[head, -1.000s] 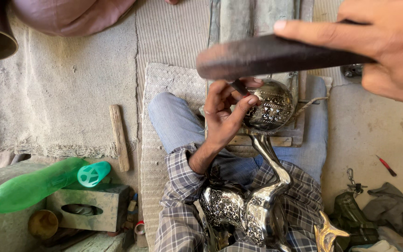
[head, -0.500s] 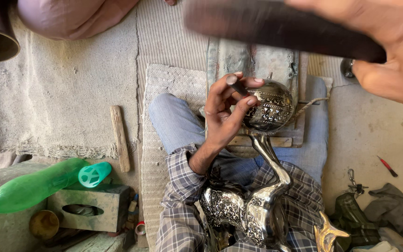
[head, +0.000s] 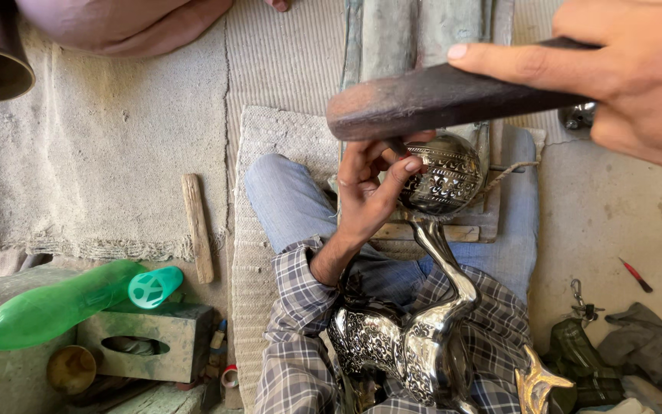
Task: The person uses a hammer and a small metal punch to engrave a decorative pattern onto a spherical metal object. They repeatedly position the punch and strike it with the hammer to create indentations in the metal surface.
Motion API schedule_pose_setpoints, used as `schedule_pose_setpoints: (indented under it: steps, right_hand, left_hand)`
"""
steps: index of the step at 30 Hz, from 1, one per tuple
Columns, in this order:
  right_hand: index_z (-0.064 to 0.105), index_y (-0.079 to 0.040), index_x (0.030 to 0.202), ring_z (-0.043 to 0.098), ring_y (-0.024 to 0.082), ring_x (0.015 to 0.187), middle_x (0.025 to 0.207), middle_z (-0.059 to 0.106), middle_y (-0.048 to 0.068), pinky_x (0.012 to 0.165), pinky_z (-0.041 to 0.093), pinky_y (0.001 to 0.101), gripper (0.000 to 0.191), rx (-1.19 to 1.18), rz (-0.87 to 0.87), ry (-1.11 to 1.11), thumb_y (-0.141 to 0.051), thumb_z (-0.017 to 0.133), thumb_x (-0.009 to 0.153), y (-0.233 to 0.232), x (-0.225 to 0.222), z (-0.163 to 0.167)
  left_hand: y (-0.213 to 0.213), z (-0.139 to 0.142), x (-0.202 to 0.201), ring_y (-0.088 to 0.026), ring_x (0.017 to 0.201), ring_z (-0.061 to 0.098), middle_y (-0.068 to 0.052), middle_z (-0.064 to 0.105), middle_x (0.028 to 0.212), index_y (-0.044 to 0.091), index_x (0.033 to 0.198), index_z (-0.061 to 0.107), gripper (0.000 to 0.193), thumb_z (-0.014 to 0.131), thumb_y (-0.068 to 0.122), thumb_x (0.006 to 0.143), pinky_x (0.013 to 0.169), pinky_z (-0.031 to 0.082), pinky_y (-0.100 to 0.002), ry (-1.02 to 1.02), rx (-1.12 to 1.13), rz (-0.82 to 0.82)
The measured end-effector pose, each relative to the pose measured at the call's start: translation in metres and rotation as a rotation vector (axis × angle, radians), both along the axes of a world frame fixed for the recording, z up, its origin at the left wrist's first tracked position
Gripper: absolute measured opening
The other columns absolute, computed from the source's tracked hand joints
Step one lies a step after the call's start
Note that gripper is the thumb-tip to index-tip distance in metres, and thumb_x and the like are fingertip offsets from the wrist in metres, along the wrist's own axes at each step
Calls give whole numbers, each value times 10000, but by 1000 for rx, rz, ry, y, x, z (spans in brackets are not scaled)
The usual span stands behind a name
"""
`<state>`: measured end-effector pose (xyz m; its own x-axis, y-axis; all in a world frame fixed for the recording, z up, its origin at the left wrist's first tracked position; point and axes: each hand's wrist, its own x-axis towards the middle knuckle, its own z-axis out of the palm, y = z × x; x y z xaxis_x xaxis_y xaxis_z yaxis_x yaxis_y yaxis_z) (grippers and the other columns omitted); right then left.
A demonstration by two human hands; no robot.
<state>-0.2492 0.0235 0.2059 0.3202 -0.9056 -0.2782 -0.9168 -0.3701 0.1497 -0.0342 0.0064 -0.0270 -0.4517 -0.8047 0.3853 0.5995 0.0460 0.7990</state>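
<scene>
The right hand (head: pixel 637 84) grips a dark mallet (head: pixel 438 100), long axis nearly level, head pointing left, above the engraved metal ball (head: pixel 446 176) pinched by the left hand (head: pixel 369 192) over the lap.

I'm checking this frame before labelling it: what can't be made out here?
Head view only:
- The tool tip under the left hand: hidden by fingers and the dark mallet.
- Far side of the engraved metal ball: turned away.
- The right hand: cut off by the frame edge.
</scene>
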Motion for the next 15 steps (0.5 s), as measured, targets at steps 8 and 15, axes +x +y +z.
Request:
schedule_pose_setpoints:
  steps: [8, 15]
  right_hand:
    - [379, -218, 1587, 660, 202, 1022, 1194, 684, 106, 875, 554, 348, 848, 13, -52, -182, 73, 626, 830, -3, 3, 3]
    - [310, -298, 1618, 653, 171, 894, 1052, 663, 48, 840, 573, 313, 893, 112, -176, 124, -3, 667, 855, -5, 4, 5]
  left_hand:
    - [-3, -3, -2, -233, 1267, 664, -197, 662, 1322, 65, 1515, 404, 472, 595, -36, 1095, 963, 671, -342, -4, -19, -11]
    - [-3, -4, 0, -237, 1243, 679, -210, 668, 1335, 47, 1452, 425, 399, 603, -8, 1099, 968, 662, -336, 7, 2, -27]
